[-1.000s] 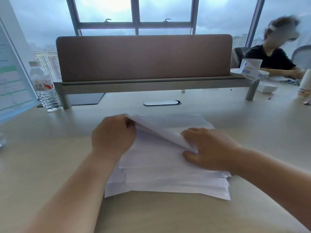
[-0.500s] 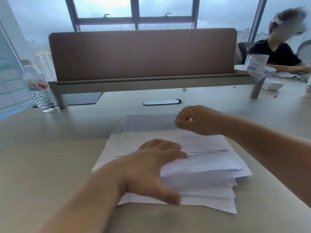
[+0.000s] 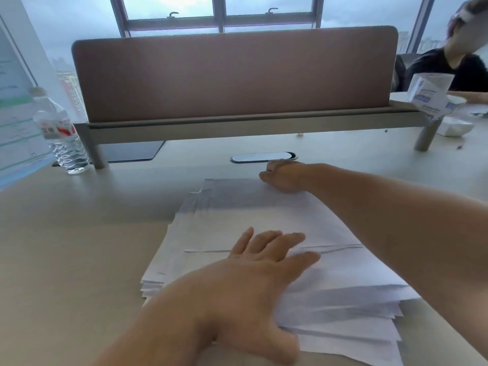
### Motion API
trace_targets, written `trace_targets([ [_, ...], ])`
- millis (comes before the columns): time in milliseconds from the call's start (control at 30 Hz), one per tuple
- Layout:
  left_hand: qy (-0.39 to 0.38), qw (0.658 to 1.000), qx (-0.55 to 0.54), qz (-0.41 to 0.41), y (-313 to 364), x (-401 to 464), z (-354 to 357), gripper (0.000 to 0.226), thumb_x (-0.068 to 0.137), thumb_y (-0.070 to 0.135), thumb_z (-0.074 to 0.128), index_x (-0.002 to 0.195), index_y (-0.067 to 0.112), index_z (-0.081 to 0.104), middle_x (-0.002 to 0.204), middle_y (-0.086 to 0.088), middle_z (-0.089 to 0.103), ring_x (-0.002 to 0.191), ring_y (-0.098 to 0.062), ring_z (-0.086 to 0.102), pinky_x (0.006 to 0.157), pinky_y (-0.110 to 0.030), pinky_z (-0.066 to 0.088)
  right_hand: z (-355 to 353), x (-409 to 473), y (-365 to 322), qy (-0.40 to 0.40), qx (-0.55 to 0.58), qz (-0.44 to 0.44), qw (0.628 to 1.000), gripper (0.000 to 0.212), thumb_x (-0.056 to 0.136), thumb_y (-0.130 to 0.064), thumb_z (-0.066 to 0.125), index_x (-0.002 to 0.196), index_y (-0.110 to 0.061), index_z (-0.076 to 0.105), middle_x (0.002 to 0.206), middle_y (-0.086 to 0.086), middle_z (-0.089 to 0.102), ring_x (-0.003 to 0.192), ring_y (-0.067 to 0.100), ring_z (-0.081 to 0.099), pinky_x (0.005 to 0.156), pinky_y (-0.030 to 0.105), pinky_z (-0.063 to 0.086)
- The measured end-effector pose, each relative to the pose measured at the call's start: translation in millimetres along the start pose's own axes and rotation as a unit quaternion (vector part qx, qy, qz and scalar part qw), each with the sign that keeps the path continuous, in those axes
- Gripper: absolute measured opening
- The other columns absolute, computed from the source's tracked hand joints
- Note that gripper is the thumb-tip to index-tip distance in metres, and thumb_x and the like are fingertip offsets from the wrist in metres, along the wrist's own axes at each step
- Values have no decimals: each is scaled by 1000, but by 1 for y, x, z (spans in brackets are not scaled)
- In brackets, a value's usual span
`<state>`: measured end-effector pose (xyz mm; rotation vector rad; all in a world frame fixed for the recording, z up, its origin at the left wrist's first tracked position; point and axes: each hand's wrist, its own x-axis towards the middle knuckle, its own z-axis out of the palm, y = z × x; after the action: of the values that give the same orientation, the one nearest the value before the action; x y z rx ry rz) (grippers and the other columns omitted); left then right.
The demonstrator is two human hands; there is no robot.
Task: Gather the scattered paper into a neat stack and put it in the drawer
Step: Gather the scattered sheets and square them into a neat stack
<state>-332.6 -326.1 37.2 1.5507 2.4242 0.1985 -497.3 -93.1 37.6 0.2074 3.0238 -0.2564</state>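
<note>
From the head view, the paper point(image 3: 264, 233) lies as a loose, fanned pile on the counter point(image 3: 66, 260), its long axis running away from the person. The left hand point(image 3: 250, 281) presses flat on the near part, fingers spread; the right hand point(image 3: 282, 175) sits at the far edge with fingers curled — whether it pinches a sheet I cannot tell. Near-right edges splay most, closest to the left hand. A water bottle point(image 3: 63, 136) and a divider panel point(image 3: 232, 75) stand beyond; no drawer shows.
</note>
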Motion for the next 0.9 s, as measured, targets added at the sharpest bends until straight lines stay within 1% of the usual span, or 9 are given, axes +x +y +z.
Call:
trace_targets([
  [67,16,1000,12,5,0,-1,-3,105,78,53,72,160,52,5,166,30,-8,153,2,-18,127,-43,-12,0,-5,-1,-12,-7,-3,1000,48,100,-53,28,115,-14,53,128,12,59,104,29,56,89,41,44],
  [167,49,998,27,9,0,-2,-5,102,75,52,71,159,53,12,166,29,0,154,1,-10,129,-47,-4,-4,-15,-9,-24,10,8,1000,53,104,-49,31,134,-11,53,140,12,53,126,35,49,97,43,38],
  [233,66,997,41,11,0,-1,-3,99,74,53,69,158,52,16,166,28,6,155,0,-3,129,-48,2,-5,-23,-12,-25,5,2,1000,56,103,-49,30,136,-11,54,138,11,54,128,34,50,97,43,38],
  [333,83,995,52,2,-5,-1,-2,94,74,55,66,157,49,24,166,26,12,154,-2,3,129,-46,8,-1,-32,-16,-43,-22,-21,999,61,98,-54,21,138,-18,47,138,1,49,129,29,47,104,46,36],
  [433,82,996,35,-9,-6,-2,-3,92,75,56,68,158,49,28,166,27,14,154,-1,4,129,-44,8,0,-39,-19,-56,-12,-30,998,55,98,-57,28,137,-23,46,151,5,47,132,30,46,107,50,36],
  [633,34,999,0,15,-3,-7,-4,97,72,54,77,155,51,26,165,28,10,152,3,-2,128,-36,9,-20,-44,-28,-9,-71,-26,997,42,99,-41,34,121,-18,61,131,7,61,116,29,57,103,45,44],
  [733,23,999,4,28,-1,-8,-3,98,69,51,77,154,53,27,165,28,10,154,2,-5,129,-44,1,-17,-40,-31,-18,-50,7,999,40,101,-36,33,125,-17,59,131,8,59,118,30,55,103,45,43],
  [833,21,999,17,30,1,-6,-5,97,71,50,76,154,53,26,166,28,10,155,0,-4,129,-48,-1,-9,-37,-31,-14,-24,11,1000,33,106,-16,33,127,-5,57,130,15,57,115,34,58,89,39,46],
  [900,21,999,20,33,2,-5,-6,97,72,50,75,155,53,25,166,29,9,155,0,-3,129,-47,0,-10,-34,-30,-19,14,31,999,32,107,-16,36,127,-5,57,130,15,58,117,35,58,82,37,42],
])
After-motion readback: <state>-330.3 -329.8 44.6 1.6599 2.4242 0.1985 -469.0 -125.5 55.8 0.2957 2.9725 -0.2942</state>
